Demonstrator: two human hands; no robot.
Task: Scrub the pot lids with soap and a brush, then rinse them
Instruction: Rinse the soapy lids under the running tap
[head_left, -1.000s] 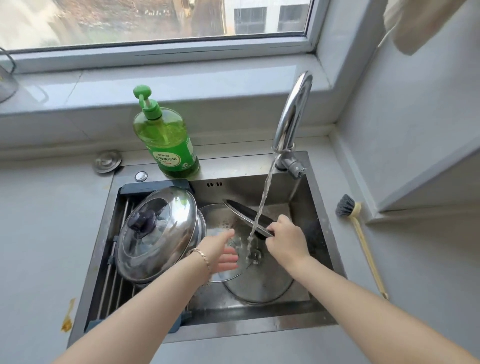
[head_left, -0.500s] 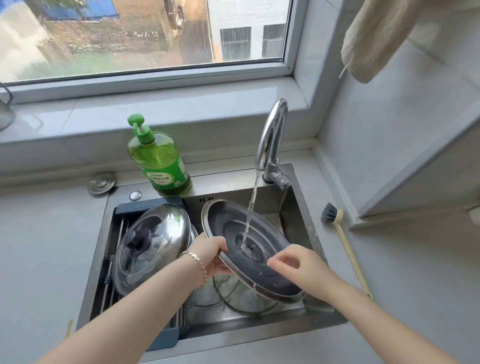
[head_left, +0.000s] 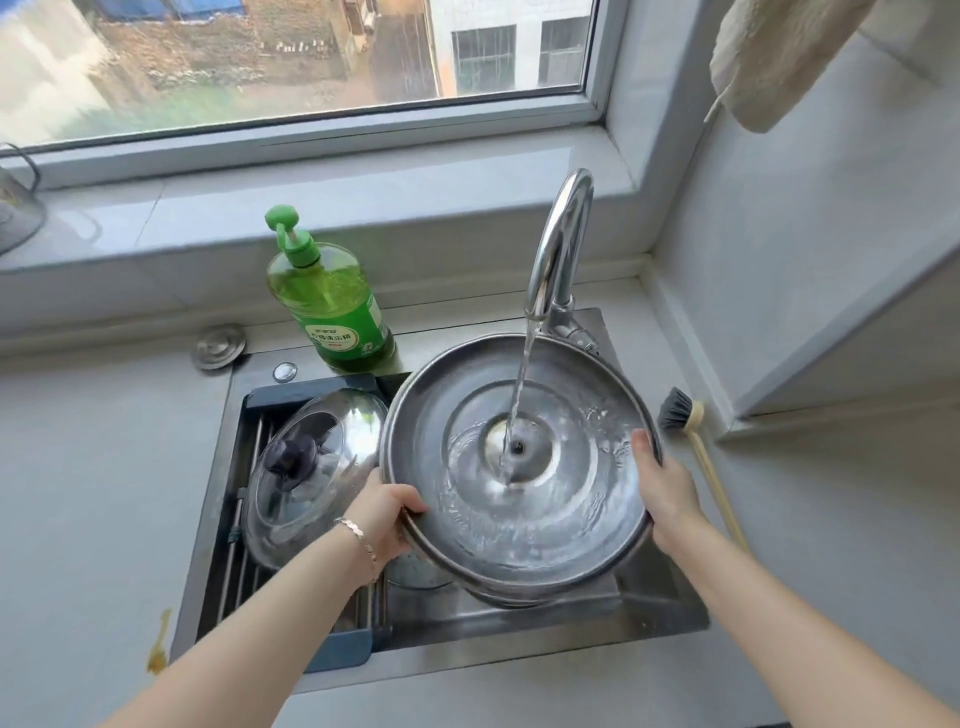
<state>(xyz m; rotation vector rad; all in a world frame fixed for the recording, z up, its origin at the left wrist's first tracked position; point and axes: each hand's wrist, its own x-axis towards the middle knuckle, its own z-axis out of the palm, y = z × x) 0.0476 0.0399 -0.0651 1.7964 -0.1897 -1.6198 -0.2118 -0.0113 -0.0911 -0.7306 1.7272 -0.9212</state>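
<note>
A large steel pot lid (head_left: 566, 415) is held underside up over the sink, and water from the faucet (head_left: 558, 249) runs onto its centre. My left hand (head_left: 387, 512) grips its left rim. At the right rim my right hand (head_left: 665, 488) holds on, thumb over the edge. A second lid (head_left: 317, 467), glass with a dark knob, leans on the drying rack at the sink's left. More lids lie in the basin under the held one, mostly hidden. The dish brush (head_left: 696, 447) lies on the counter right of the sink. A green soap bottle (head_left: 327, 301) stands behind the sink.
The steel sink (head_left: 665, 613) holds a dark roll-up rack (head_left: 249, 545) on its left half. A sink plug (head_left: 219, 345) lies on the counter at the back left. A cloth (head_left: 774, 57) hangs at the upper right. A wall ledge juts out on the right.
The large lid has been raised and turned nearly flat, underside up, under the running water. My right hand has shifted to its right rim; my left keeps hold of the left rim.
</note>
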